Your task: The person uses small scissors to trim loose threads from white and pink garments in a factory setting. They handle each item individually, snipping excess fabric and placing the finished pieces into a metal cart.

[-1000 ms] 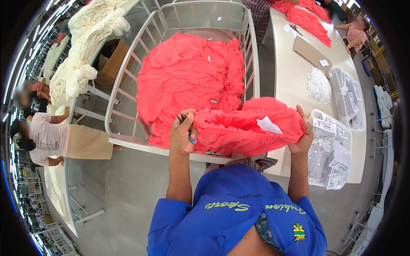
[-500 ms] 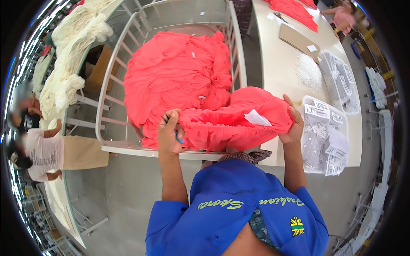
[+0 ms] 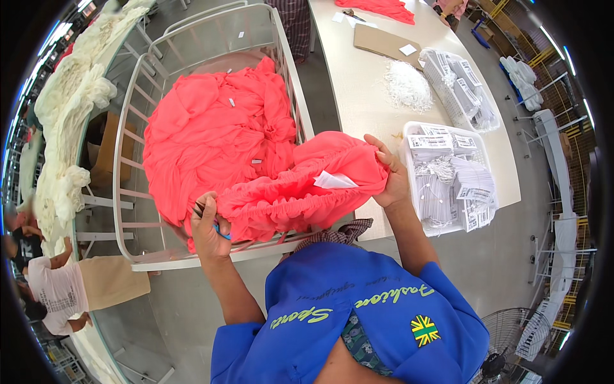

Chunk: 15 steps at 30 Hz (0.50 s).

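Observation:
Between my two hands a coral-red garment (image 3: 281, 211) is stretched, its gathered, ruffled opening facing up. A white label (image 3: 335, 180) sticks out inside that opening. My left hand (image 3: 211, 232) is closed on the garment's left end. A small tool with a blue handle (image 3: 222, 232) also sits in this hand; the fingers hide most of it. At the other end my right hand (image 3: 393, 176) grips the cloth, thumb on top. Just beyond lies a big heap of the same coral fabric (image 3: 217, 128), with small white tags on it, in a white barred cart (image 3: 121, 192).
On the white table (image 3: 358, 83) at right stand two white baskets of printed labels (image 3: 448, 173), (image 3: 464, 86) beside a pile of white scraps (image 3: 407, 85) and a cardboard piece (image 3: 384, 43). Cream cloth (image 3: 57, 141) covers a table at left, where a person (image 3: 57, 291) stands. A fan (image 3: 495, 361) is at lower right.
The whole scene has shifted left in the picture as the view turned. Both hands keep hold of the garment, which stays stretched between them, its left end now slightly lower.

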Each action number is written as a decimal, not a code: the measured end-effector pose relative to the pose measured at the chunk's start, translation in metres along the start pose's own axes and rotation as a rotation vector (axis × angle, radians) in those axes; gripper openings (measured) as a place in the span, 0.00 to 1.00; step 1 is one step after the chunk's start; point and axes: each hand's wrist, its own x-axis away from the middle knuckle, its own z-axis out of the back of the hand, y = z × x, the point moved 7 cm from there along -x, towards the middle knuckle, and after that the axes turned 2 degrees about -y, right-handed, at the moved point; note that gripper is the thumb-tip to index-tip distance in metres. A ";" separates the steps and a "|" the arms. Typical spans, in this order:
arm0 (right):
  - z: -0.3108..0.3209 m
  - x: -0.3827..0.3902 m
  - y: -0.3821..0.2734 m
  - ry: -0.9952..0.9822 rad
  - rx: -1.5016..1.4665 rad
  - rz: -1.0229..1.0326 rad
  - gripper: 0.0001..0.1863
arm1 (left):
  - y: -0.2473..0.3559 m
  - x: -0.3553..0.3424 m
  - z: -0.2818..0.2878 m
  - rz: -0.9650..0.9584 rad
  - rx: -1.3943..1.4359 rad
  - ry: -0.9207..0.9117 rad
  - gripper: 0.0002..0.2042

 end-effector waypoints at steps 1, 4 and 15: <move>0.000 0.000 0.000 -0.009 -0.004 0.003 0.24 | 0.001 0.000 -0.001 -0.002 0.000 -0.011 0.06; 0.000 0.001 0.000 -0.030 -0.010 0.000 0.24 | 0.002 0.000 -0.003 -0.004 0.003 -0.022 0.06; -0.001 0.003 0.002 -0.036 -0.029 -0.002 0.23 | 0.002 0.002 -0.003 -0.008 0.010 0.004 0.06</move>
